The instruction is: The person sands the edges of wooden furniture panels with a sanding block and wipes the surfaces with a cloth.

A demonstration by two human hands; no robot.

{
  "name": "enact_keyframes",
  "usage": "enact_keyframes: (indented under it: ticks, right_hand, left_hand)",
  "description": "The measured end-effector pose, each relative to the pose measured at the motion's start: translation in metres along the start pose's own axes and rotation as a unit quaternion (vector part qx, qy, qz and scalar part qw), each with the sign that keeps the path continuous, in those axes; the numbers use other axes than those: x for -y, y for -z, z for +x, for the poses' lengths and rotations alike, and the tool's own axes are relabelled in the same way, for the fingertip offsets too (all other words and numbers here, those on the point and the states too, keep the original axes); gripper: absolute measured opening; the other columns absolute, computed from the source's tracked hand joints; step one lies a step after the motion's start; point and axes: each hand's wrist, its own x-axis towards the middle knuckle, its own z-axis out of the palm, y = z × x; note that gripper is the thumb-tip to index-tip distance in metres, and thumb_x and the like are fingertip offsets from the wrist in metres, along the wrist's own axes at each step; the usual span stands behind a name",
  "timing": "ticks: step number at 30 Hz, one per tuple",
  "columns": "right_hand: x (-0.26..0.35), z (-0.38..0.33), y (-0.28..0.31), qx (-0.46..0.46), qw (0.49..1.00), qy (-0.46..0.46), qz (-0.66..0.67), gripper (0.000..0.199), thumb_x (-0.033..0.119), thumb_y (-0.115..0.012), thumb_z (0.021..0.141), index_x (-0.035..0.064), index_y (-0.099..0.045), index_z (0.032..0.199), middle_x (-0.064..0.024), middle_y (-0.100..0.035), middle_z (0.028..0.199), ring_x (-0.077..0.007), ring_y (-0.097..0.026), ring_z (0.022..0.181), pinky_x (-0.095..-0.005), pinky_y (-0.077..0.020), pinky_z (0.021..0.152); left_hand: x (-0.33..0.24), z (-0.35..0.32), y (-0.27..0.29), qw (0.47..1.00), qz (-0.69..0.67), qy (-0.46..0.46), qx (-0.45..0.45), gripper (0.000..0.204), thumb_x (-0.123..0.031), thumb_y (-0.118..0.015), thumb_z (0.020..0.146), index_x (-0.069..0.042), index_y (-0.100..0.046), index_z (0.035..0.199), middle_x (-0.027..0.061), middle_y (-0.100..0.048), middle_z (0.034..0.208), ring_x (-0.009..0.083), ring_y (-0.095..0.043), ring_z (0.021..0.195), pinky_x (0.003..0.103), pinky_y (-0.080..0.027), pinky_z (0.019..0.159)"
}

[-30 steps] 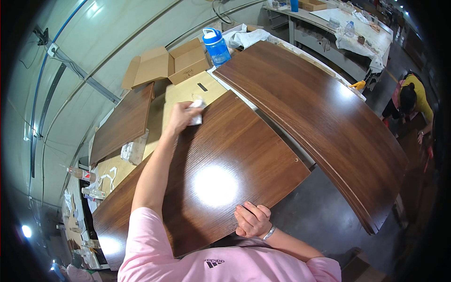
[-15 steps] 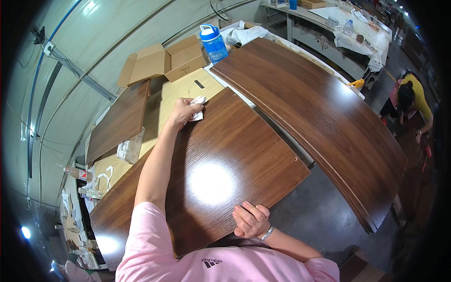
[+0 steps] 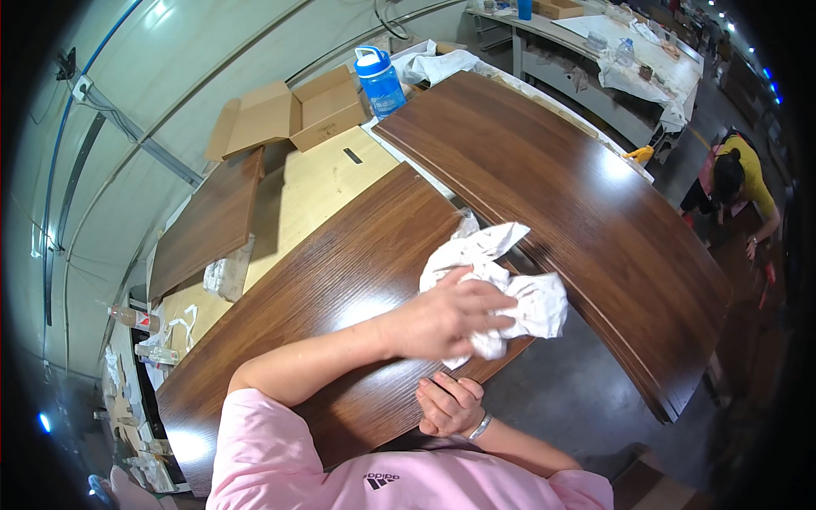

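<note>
The left hand [image 3: 446, 319] is closed around a crumpled white cloth [image 3: 501, 285], pressing it onto the near right corner of a dark brown wooden panel [image 3: 340, 272] that lies slantwise across the table [image 3: 314, 183]. The cloth bunches out to the right of the fingers, and part of it hangs past the panel's edge. The right hand [image 3: 449, 404] grips the panel's near edge just below the left hand, fingers curled over the rim.

A second, longer brown panel [image 3: 578, 195] lies just to the right, running from the far side toward the near right. At the far left an open cardboard box [image 3: 285, 115] rests with its flaps spread; what is inside cannot be made out. Beside it stands a blue water bottle [image 3: 380, 81] with its cap on. A smaller brown board [image 3: 204, 225] lies to the left. At the far right another person in a yellow top [image 3: 739, 178] bends over.
</note>
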Motion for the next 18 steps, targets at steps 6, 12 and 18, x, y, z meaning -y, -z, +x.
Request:
enact_keyframes:
  ticks: [6, 12, 18]
  right_hand:
    - [0.007, 0.006, -0.006, -0.023, 1.0, 0.001, 0.021, 0.036, 0.032, -0.039, 0.093, 0.0157, -0.07, 0.1, -0.0001, -0.069, 0.115, -0.018, -0.059, 0.113, -0.0377, -0.0322, 0.107]
    - [0.003, 0.005, -0.005, -0.019, 1.0, -0.003, 0.012, 0.033, 0.03, -0.043, 0.091, 0.0143, -0.07, 0.1, -0.0014, -0.069, 0.115, -0.0188, -0.06, 0.112, -0.0381, -0.0343, 0.105]
    - [0.005, 0.006, -0.001, 0.003, 0.999, -0.033, 0.037, 0.029, 0.028, -0.048, 0.089, 0.0134, -0.069, 0.102, -0.0021, -0.067, 0.118, -0.0193, -0.057, 0.118, -0.0387, -0.0352, 0.104]
  left_hand:
    - [0.161, -0.046, 0.062, 0.899, 0.265, 0.29, -0.192, 0.048, -0.001, -0.058, 0.082, -0.004, -0.061, 0.13, 0.0222, -0.059, 0.132, 0.0358, -0.059, 0.119, 0.05, -0.043, 0.105]
    - [0.024, 0.048, -0.045, 0.993, 0.067, 0.035, -0.087, 0.054, -0.006, -0.067, 0.069, -0.003, -0.059, 0.123, 0.0182, -0.059, 0.129, 0.0362, -0.055, 0.123, 0.055, -0.027, 0.115]
    - [-0.012, 0.03, -0.014, 0.98, -0.161, 0.079, -0.089, 0.043, 0.001, -0.066, 0.08, -0.002, -0.064, 0.123, 0.0191, -0.066, 0.118, 0.0352, -0.063, 0.109, 0.04, -0.047, 0.101]
